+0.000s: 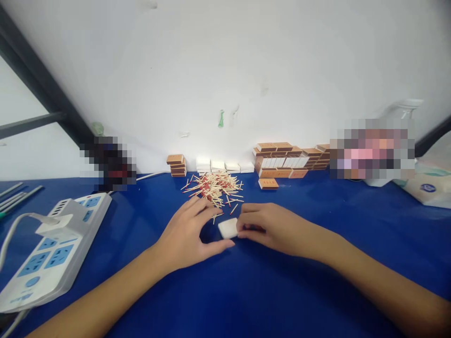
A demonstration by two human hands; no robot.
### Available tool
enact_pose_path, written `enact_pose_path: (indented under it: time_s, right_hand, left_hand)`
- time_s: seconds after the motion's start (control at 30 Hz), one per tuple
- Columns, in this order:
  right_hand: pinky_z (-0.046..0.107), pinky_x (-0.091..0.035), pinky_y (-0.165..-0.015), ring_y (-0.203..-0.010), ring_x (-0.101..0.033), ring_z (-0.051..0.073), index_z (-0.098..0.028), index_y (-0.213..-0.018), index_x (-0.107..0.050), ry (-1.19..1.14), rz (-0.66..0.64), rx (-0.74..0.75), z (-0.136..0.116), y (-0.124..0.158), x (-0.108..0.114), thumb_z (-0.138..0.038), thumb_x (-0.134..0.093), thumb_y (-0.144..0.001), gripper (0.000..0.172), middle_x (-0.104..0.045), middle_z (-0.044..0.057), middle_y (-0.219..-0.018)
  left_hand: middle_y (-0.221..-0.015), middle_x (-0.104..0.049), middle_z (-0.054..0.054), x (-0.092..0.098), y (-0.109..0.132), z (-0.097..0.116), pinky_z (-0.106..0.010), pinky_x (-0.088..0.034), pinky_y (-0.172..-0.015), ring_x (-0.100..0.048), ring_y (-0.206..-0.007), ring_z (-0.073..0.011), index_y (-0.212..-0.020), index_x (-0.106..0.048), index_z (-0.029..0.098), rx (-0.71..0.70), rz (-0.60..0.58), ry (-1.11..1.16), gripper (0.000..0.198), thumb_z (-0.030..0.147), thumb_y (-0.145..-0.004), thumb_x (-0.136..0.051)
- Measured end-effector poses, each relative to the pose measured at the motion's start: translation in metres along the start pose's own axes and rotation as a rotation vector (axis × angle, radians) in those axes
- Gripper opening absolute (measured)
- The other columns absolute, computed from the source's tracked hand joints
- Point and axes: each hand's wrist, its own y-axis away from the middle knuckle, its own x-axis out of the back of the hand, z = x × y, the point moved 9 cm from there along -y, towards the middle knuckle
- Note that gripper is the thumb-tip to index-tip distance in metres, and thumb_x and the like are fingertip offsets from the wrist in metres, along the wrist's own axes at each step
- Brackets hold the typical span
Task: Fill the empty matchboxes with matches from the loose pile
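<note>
A small white matchbox tray (228, 228) lies on the blue tabletop between my hands. The thumb and fingers of my right hand (262, 223) are closed on its right end. To the left of it, my left hand (192, 230) is open, thumb and fingers apart, with the fingertips at the near edge of a pile of loose red-tipped matches (216, 188). A few matches lie scattered just beyond the tray. Whether the tray holds anything cannot be made out.
Behind the pile stand white trays (217, 165) and a short stack of brown matchboxes (176, 165). More matchboxes (276, 172) are stacked along the wall to the right. A white power strip (52, 253) with cables lies at left, a tissue pack (428, 188) at far right.
</note>
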Motion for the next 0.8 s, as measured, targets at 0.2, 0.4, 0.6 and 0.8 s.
enact_pose_path:
  time_s: [0.2,0.4,0.6,0.8]
  right_hand:
    - [0.026,-0.045,-0.062,-0.069,-0.057,0.014,-0.022,-0.105,-0.073,-0.133,0.185,-0.054,0.038,-0.009,0.007,-0.026,-0.064,-0.098,0.012,-0.063,0.001,-0.082]
    - [0.027,-0.043,-0.065,-0.073,-0.055,0.014,-0.021,-0.097,-0.071,-0.051,0.170,-0.062,0.058,-0.015,-0.002,-0.028,-0.063,-0.101,0.011,-0.060,0.002,-0.092]
    - [0.028,-0.043,-0.068,-0.077,-0.056,0.015,-0.020,-0.091,-0.062,-0.025,0.119,-0.120,0.061,-0.014,-0.006,-0.030,-0.058,-0.104,0.018,-0.062,0.003,-0.096]
    - [0.028,-0.043,-0.070,-0.078,-0.058,0.016,-0.021,-0.096,-0.060,-0.110,0.167,-0.140,0.034,-0.009,0.000,-0.030,-0.055,-0.106,0.015,-0.062,0.002,-0.094]
  left_hand:
    - [-0.107,-0.068,-0.008,-0.013,0.000,0.001,-0.049,-0.053,-0.093,-0.061,-0.102,-0.0271,-0.104,-0.073,0.023,-0.020,-0.104,0.054,0.025,0.039,-0.086,-0.081]
    - [-0.107,-0.069,-0.007,-0.014,0.000,0.006,-0.047,-0.052,-0.096,-0.061,-0.102,-0.0258,-0.103,-0.073,0.023,-0.031,-0.148,0.122,0.023,0.036,-0.086,-0.080]
    - [-0.105,-0.071,-0.008,-0.016,0.000,0.004,-0.048,-0.053,-0.094,-0.062,-0.102,-0.0271,-0.111,-0.072,0.022,-0.042,-0.136,0.095,0.026,0.036,-0.089,-0.078]
    - [-0.104,-0.071,-0.007,-0.014,0.001,-0.001,-0.046,-0.054,-0.094,-0.062,-0.101,-0.0262,-0.109,-0.071,0.021,-0.010,-0.098,0.069,0.024,0.035,-0.091,-0.077]
